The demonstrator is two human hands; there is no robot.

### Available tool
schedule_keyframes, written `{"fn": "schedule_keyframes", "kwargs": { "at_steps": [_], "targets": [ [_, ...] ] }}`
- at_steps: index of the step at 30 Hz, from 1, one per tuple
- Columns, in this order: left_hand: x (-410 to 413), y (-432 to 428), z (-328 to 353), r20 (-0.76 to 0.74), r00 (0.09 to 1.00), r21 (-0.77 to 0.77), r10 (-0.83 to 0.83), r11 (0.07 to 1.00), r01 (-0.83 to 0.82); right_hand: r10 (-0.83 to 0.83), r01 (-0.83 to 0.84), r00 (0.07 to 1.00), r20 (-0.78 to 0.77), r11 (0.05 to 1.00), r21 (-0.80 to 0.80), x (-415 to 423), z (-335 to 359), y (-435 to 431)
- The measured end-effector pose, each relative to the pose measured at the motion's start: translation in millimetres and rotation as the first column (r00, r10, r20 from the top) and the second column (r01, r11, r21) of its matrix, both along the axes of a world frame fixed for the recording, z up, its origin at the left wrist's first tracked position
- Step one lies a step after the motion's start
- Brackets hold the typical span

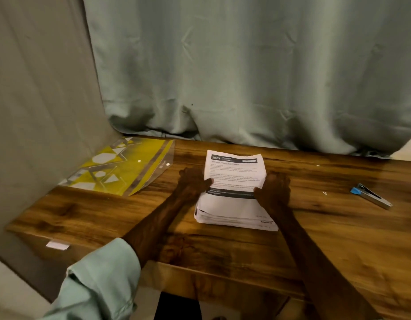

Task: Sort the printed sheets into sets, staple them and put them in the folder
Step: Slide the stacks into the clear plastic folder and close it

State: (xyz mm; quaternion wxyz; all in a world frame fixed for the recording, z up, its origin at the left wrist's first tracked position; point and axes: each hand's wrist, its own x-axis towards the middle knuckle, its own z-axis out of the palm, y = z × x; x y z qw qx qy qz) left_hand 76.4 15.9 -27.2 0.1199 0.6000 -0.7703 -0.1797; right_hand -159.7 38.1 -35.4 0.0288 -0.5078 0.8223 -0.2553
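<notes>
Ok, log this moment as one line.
left hand: holds left edge of white printed paper stack | right hand: holds its right edge | yellow plastic folder: far left, flat | blue-and-metal stapler: right, untouched

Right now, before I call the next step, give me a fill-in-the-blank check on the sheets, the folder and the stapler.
1. Counting the left hand and the right hand, the number of hands gripping the stack of printed sheets is ____.
2. The folder left of the stack is mostly ____ in colour.
3. The stapler lies to the ____ of the stack, untouched.
4. The stapler's plastic end is ____.

Missing words: two; yellow; right; blue.
</notes>
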Motion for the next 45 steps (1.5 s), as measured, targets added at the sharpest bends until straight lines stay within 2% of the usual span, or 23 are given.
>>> {"fn": "schedule_keyframes", "kwargs": {
  "at_steps": [2, 3, 5, 7, 10, 13, 15, 21, 28, 31, 33, 37, 39, 41, 45],
  "targets": [
    [28, 4, -8, 0.013, 1.000, -0.045, 0.009, 0.999, -0.008, 0.092, -0.091, 0.996, -0.002, 0.985, -0.145, 24, 1, -3],
    [43, 1, -1, 0.005, 0.991, -0.014, 0.132, 0.991, -0.131, 0.157, -0.151, 0.988, 0.010, 0.967, -0.206, 38, 2, -3],
    [56, -22, 14, 0.035, 0.930, -0.193, 0.367, 0.915, -0.354, 0.294, -0.277, 0.955, 0.032, 0.927, -0.252, 68, 1, -4],
    [78, -48, 6, 0.093, 0.897, -0.262, 0.433, 0.879, -0.398, 0.415, -0.396, 0.909, 0.030, 0.886, -0.240, 97, 0, -9],
    [113, -51, -23, 0.255, 0.871, -0.137, 0.421, 0.907, -0.398, 0.512, -0.511, 0.859, -0.024, 0.852, -0.115, 128, -2, -21],
    [119, -49, -27, 0.232, 0.886, -0.071, 0.402, 0.915, -0.396, 0.557, -0.547, 0.828, -0.068, 0.828, 0.122, 136, -9, -31],
    [113, -48, -32, 0.192, 0.905, -0.063, 0.379, 0.925, -0.374, 0.568, -0.550, 0.820, -0.074, 0.817, 0.175, 130, -21, -37],
    [59, -25, -25, 0.349, 0.891, -0.053, 0.291, 0.955, -0.292, 0.488, -0.475, 0.866, -0.109, 0.872, 0.120, 94, -34, -35],
    [3, 10, -18, 0.355, 0.921, 0.032, 0.158, 0.983, -0.180, 0.347, -0.335, 0.929, -0.125, 0.936, 0.110, 32, -34, -17],
    [-22, 26, -23, 0.325, 0.940, 0.053, 0.109, 0.990, -0.133, 0.313, -0.310, 0.948, -0.050, 0.949, 0.062, 9, -29, -4],
    [-35, 38, -22, 0.370, 0.926, 0.027, 0.071, 0.996, -0.087, 0.333, -0.333, 0.943, 0.008, 0.942, 0.032, 1, -30, 2],
    [-45, 55, -2, 0.373, 0.925, -0.106, 0.065, 0.994, -0.027, 0.381, -0.351, 0.922, 0.072, 0.899, -0.263, -1, -31, 17],
    [-38, 48, 7, 0.365, 0.927, -0.173, 0.081, 0.985, -0.018, 0.414, -0.373, 0.909, 0.052, 0.862, -0.343, 10, -26, 18],
    [-28, 35, 10, 0.364, 0.924, -0.187, 0.119, 0.981, -0.052, 0.513, -0.495, 0.858, -0.033, 0.806, -0.325, 26, -24, 10],
    [-13, 17, 11, 0.395, 0.916, -0.117, 0.075, 0.993, -0.031, 0.653, -0.652, 0.757, -0.001, 0.757, -0.042, 53, -31, -4]
  ]
}}
